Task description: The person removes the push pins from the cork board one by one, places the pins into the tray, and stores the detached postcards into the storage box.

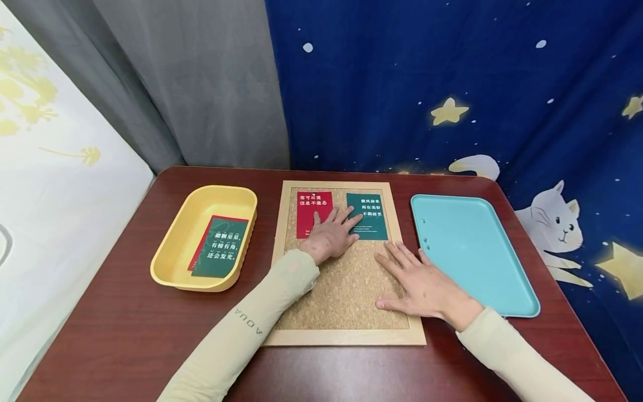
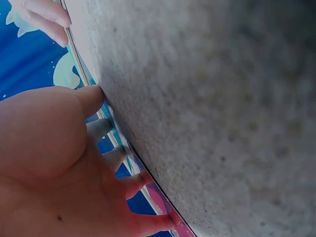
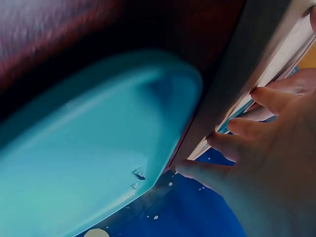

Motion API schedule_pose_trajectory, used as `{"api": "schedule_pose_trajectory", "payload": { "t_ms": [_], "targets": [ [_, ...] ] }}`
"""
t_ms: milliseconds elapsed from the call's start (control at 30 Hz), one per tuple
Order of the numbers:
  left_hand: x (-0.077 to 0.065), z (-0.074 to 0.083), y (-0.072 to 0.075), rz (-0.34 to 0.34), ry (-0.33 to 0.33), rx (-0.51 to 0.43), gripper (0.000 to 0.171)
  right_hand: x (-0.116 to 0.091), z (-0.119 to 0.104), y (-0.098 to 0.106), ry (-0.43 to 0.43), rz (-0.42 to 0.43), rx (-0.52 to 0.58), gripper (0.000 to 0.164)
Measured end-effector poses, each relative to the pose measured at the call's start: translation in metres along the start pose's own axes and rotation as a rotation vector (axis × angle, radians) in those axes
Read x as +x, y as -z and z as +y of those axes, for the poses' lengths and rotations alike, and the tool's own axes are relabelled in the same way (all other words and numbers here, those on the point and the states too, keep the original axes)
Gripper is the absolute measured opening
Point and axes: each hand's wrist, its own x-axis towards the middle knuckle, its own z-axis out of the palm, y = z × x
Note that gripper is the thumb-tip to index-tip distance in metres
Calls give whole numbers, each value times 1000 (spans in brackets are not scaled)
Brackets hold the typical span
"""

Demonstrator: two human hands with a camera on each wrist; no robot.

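Observation:
My left hand (image 1: 329,237) lies spread on the cork board (image 1: 346,285), across the lower right of a red card (image 1: 307,215) and the left edge of a green card (image 1: 372,215). A small pin (image 1: 313,195) shows at the red card's top; whether the green card has one I cannot tell. In the left wrist view the fingertips of the left hand (image 2: 64,168) touch the board's surface. My right hand (image 1: 422,285), fingers apart, rests over the board's right wooden frame; the right wrist view shows this hand (image 3: 271,153) beside the frame too.
Left of the board stands a yellow bin (image 1: 173,251) with a green card (image 1: 221,248) over a red one. At the right is a blue tray (image 1: 472,251) with several small pins (image 1: 426,240) by its left edge. Curtains (image 1: 377,84) hang behind the brown table (image 1: 115,329).

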Motion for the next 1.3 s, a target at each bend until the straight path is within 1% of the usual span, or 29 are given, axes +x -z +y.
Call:
{"api": "schedule_pose_trajectory", "payload": {
  "t_ms": [267,500,667,833,1033,1300],
  "targets": [
    [-1,2,2,3,2,2,63,-9,-5,-5,0,22,6,96],
    [-1,3,3,8,4,20,63,-11,-6,-11,-2,43,-1,96],
    [1,4,5,16,5,31,63,-12,-7,-16,-12,51,3,97],
    [4,5,7,17,4,17,63,-14,-8,-17,-23,59,1,96],
    [8,3,10,60,-10,4,62,-14,-8,-19,-25,61,-4,95],
    [14,1,12,113,-27,-49,57,-15,-9,-23,-32,58,2,94]
  ]
}}
